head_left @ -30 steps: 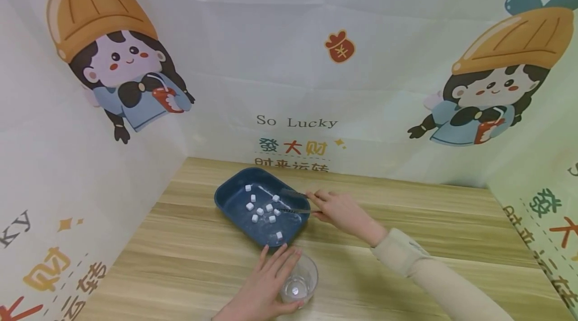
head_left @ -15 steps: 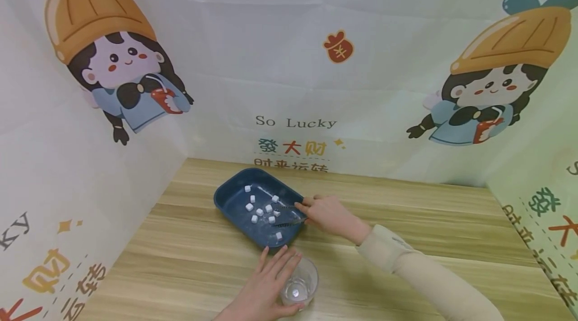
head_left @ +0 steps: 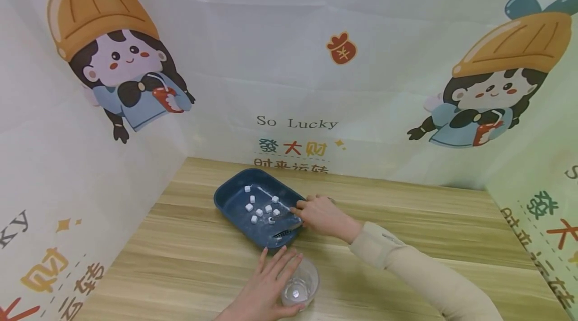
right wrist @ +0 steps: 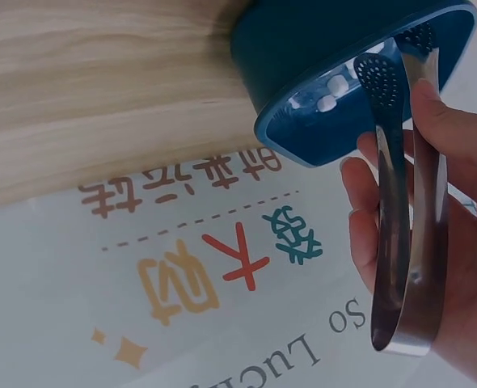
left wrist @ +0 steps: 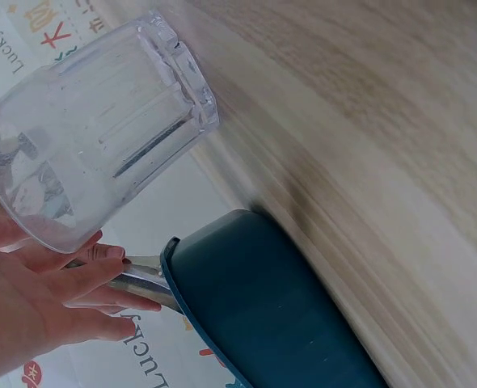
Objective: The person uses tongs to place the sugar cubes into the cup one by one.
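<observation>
My left hand point(head_left: 266, 286) holds a clear glass point(head_left: 308, 281) at the table's front, thumb on its near side and fingers stretched past its far left side. In the left wrist view the glass point(left wrist: 101, 129) appears tipped sideways by the camera angle. A pair of metal tongs point(right wrist: 416, 275) is in my right hand point(head_left: 326, 216), gripped along its arms. Its perforated tips dip into a dark blue tray point(head_left: 235, 224), standing apart from each other. Several white cubes point(head_left: 259, 212) lie scattered on the tray bottom. The nearest cube is mostly hidden under one tong tip.
The tray stands just behind the glass on a wood-grain table point(head_left: 406, 220). Printed white cloth point(head_left: 293, 70) walls off the back and both sides. The right sleeve point(head_left: 420, 271) reaches across the table's right half.
My right hand has moved left and slightly nearer, lowering the tong tips toward the front end of the tray, over the nearest cube. The left hand and glass stay put.
</observation>
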Demonstrator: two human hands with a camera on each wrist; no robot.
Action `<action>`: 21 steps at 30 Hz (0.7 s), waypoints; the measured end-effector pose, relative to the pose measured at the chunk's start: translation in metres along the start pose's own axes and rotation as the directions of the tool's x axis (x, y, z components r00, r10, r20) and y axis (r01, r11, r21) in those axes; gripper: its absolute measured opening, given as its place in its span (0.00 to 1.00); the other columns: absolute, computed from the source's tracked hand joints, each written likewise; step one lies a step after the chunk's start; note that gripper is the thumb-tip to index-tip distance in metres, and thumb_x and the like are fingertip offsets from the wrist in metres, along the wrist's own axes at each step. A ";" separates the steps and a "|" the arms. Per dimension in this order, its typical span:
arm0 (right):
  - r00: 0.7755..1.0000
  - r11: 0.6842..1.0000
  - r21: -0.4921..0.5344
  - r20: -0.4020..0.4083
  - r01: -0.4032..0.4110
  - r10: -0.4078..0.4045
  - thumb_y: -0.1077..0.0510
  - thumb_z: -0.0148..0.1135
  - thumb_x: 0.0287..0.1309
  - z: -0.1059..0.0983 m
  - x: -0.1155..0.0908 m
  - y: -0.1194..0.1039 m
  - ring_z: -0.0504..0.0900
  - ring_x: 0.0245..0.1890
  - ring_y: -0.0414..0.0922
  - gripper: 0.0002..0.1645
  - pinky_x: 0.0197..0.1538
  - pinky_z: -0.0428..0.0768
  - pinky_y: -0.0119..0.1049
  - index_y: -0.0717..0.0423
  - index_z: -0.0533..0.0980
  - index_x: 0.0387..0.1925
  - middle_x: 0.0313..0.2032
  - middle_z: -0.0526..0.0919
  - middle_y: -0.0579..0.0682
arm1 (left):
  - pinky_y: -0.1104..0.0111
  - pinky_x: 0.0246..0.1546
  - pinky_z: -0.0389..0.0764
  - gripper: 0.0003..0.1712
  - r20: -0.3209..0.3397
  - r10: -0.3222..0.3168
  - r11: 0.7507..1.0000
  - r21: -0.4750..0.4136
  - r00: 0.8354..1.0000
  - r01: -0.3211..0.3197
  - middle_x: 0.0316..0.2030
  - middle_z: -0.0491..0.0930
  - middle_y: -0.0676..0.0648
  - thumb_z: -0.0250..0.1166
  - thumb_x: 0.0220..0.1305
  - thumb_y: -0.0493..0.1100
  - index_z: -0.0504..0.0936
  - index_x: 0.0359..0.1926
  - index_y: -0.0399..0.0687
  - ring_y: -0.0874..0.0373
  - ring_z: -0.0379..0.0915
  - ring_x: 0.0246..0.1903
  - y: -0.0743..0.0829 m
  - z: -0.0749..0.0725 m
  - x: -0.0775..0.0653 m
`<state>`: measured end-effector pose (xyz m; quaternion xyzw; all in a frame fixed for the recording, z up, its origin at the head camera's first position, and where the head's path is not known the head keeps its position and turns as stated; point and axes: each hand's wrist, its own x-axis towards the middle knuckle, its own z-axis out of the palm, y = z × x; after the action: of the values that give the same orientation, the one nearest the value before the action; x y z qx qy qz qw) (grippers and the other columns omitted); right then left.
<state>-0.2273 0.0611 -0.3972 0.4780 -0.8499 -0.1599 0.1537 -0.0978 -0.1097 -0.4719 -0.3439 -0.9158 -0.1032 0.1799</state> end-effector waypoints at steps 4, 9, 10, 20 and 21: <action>1.000 0.999 -0.028 0.015 0.021 -0.021 0.48 0.65 0.45 0.000 0.005 0.000 0.77 0.27 0.40 0.25 0.25 0.73 0.29 0.45 0.76 0.49 0.36 0.81 0.41 | 0.42 0.54 0.62 0.47 0.009 -0.007 1.000 -0.013 1.000 0.007 0.59 0.66 0.44 0.54 0.50 0.71 0.60 0.63 0.46 0.46 0.59 0.61 0.000 0.000 -0.001; 0.998 0.997 -0.057 0.049 0.046 -0.043 0.47 0.63 0.46 -0.002 0.011 -0.003 0.77 0.30 0.40 0.24 0.27 0.71 0.30 0.43 0.76 0.49 0.37 0.81 0.40 | 0.42 0.53 0.63 0.47 0.010 -0.009 1.000 -0.014 1.000 0.010 0.59 0.66 0.45 0.52 0.51 0.72 0.60 0.63 0.46 0.46 0.60 0.61 0.000 0.000 -0.001; 0.998 0.997 -0.064 0.050 0.050 -0.047 0.47 0.63 0.46 -0.002 0.012 -0.003 0.77 0.30 0.40 0.24 0.28 0.70 0.30 0.42 0.76 0.49 0.37 0.81 0.39 | 0.42 0.53 0.63 0.47 0.010 -0.010 1.000 -0.010 1.000 0.010 0.60 0.66 0.45 0.51 0.51 0.72 0.60 0.63 0.46 0.46 0.60 0.61 0.000 0.001 -0.001; 0.994 0.991 -0.108 0.087 0.075 -0.065 0.49 0.63 0.47 0.004 0.018 -0.009 0.77 0.33 0.40 0.21 0.32 0.71 0.32 0.40 0.77 0.47 0.36 0.81 0.38 | 0.42 0.53 0.63 0.47 -0.009 0.001 1.000 -0.002 1.000 -0.001 0.59 0.66 0.45 0.53 0.50 0.71 0.60 0.63 0.46 0.45 0.60 0.61 -0.001 0.002 -0.001; 0.994 0.991 -0.113 0.090 0.076 -0.066 0.49 0.63 0.47 0.005 0.019 -0.009 0.77 0.32 0.40 0.21 0.32 0.71 0.32 0.40 0.77 0.47 0.35 0.81 0.38 | 0.42 0.53 0.63 0.47 -0.008 0.001 1.000 -0.003 1.000 -0.001 0.60 0.66 0.45 0.54 0.50 0.71 0.60 0.63 0.46 0.45 0.60 0.61 -0.001 0.002 -0.001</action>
<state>-0.2317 0.0411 -0.4030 0.4907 -0.8275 -0.2351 0.1387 -0.0983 -0.1101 -0.4743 -0.3441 -0.9148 -0.1057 0.1834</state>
